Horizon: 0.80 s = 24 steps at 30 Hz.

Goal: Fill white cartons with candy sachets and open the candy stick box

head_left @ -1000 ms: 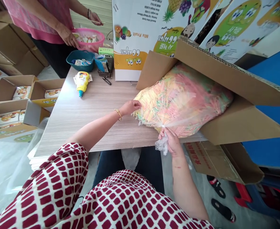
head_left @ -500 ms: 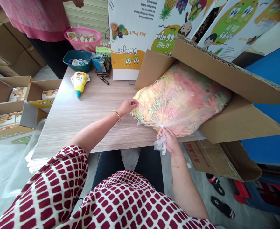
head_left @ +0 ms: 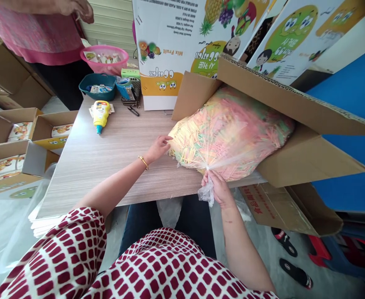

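A large clear plastic bag [head_left: 229,133] full of thin pastel sticks lies on the table, partly inside an open cardboard box [head_left: 282,89] tipped toward me. My right hand [head_left: 218,187] is closed around the gathered neck of the bag at the table's front edge, and the loose plastic end hangs below the fingers. At the bag's left side is my left hand [head_left: 160,148], its fingers apart and slightly bent, the fingertips close to the plastic. Whether they touch it I cannot tell. Nothing shows in that hand.
A yellow glue bottle [head_left: 100,115], a teal basket [head_left: 98,86], a pink basket [head_left: 105,59] and a white carton [head_left: 162,50] stand toward the table's back. A person [head_left: 42,33] stands at the back left. Open boxes [head_left: 5,162] are at the left.
My left hand has drawn back slightly to the left from the bag, and its fingers have spread. The right hand keeps its hold. The person at the back has moved an arm.
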{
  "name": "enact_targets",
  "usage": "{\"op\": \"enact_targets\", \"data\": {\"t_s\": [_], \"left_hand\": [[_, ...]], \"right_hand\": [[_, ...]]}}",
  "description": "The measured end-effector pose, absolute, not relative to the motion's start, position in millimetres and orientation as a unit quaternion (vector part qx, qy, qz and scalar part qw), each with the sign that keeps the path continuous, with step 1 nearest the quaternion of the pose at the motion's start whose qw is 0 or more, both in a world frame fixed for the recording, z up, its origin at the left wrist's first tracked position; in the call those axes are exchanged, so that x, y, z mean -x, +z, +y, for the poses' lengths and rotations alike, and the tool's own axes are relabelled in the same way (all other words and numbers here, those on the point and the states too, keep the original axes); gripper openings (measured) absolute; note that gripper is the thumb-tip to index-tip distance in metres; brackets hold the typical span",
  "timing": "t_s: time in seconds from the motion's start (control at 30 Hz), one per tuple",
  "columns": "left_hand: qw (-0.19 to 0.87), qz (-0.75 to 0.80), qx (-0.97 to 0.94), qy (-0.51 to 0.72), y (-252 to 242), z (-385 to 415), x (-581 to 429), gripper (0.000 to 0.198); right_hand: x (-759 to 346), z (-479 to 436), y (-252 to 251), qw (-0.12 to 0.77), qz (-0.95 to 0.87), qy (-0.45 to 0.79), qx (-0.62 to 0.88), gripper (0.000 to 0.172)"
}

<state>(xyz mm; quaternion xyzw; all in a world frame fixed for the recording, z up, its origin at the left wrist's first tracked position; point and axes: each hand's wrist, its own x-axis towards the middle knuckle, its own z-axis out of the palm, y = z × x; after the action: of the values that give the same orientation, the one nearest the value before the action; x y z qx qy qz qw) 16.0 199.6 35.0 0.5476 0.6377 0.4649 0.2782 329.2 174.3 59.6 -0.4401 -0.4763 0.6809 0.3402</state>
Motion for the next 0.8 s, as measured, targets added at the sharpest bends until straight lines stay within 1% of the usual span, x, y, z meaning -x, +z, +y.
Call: {"op": "enact_targets", "data": {"t_s": [0.03,0.1,0.17,0.23,0.3,0.4,0.47,0.53,0.67,0.8], "left_hand": [[0.262,0.646,-0.528,0.485,36,193,-15,0.036],[0.234,0.679,-0.473,0.51,39,175,-19,0.032],[0.258,0.697,-0.444,0.501,43,154,-32,0.026],[0.351,0.661,-0.47,0.469,46,133,-56,0.03],[0.484,0.575,-0.492,0.44,46,117,-85,0.037],[0.659,0.445,-0.409,0.446,43,112,-129,0.044],[0.738,0.382,-0.334,0.445,40,121,-151,0.042],[0.791,0.346,-0.277,0.422,39,134,-166,0.039],[0.819,0.366,-0.235,0.375,41,157,-180,0.039],[0.817,0.4,-0.247,0.332,47,166,-184,0.029]], "right_hand": [[-329,174,59,0.339,-0.475,0.683,0.439,0.045],[-329,174,58,0.337,-0.473,0.686,0.438,0.044],[-328,173,58,0.338,-0.471,0.688,0.437,0.044],[-326,171,59,0.342,-0.466,0.692,0.433,0.043],[-324,167,59,0.347,-0.451,0.703,0.427,0.043],[-321,160,57,0.352,-0.391,0.742,0.416,0.042],[-320,156,54,0.347,-0.339,0.776,0.402,0.041],[-321,154,51,0.34,-0.301,0.804,0.384,0.038],[-323,156,44,0.334,-0.273,0.834,0.344,0.032],[-321,160,37,0.346,-0.245,0.851,0.308,0.03]]}}
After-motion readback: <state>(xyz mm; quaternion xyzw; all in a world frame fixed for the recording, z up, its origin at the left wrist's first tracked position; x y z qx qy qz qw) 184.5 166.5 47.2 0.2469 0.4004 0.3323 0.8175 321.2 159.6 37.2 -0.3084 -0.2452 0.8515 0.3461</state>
